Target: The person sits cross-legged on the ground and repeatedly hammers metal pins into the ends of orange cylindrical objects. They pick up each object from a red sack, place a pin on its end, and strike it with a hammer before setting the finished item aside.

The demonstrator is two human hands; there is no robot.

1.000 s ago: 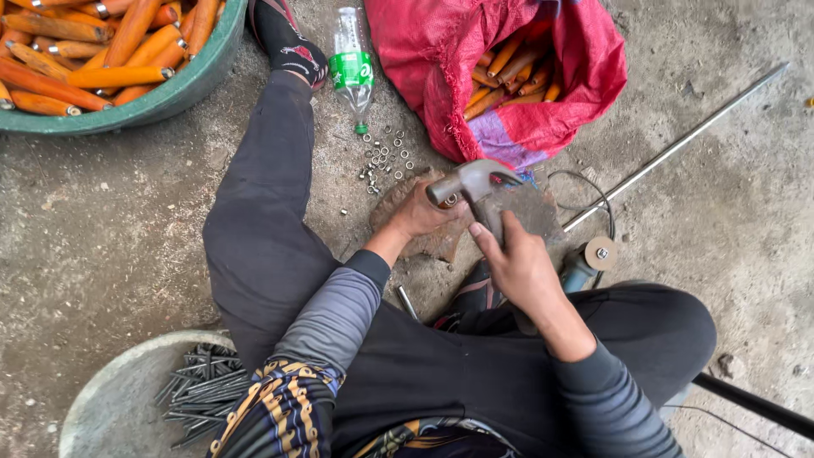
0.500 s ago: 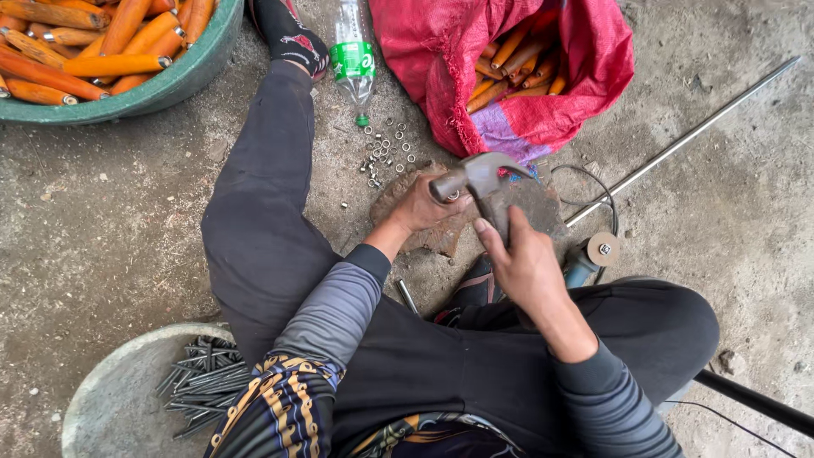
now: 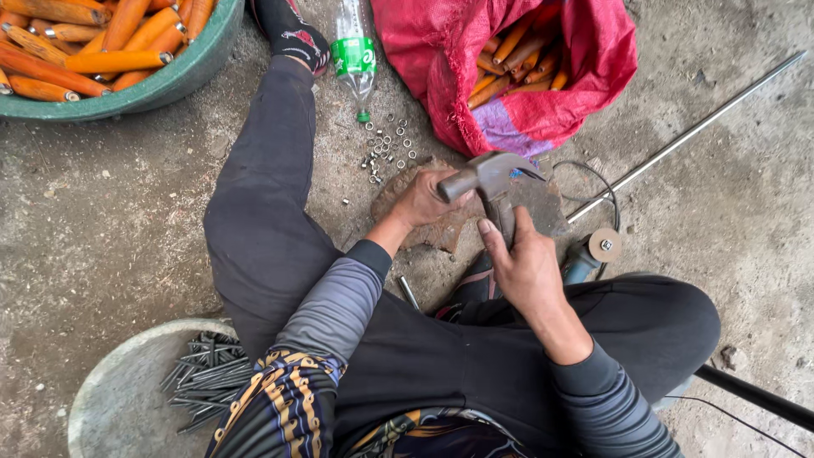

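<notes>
Mid-hammering: right hand [image 3: 530,271] wrapped tight round the hammer [image 3: 492,182], head raised over the stone [image 3: 441,229] at the floor's middle. Left hand [image 3: 424,199] pinching something small on the stone, hidden. Next, probably a straight strike clear of fingers.

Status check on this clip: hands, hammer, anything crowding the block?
Right hand gripping claw hammer, head raised over flat block. Left hand down on block under hammer head, held item hidden. Small metal rings scattered just beyond block; angle grinder beside it.
</notes>
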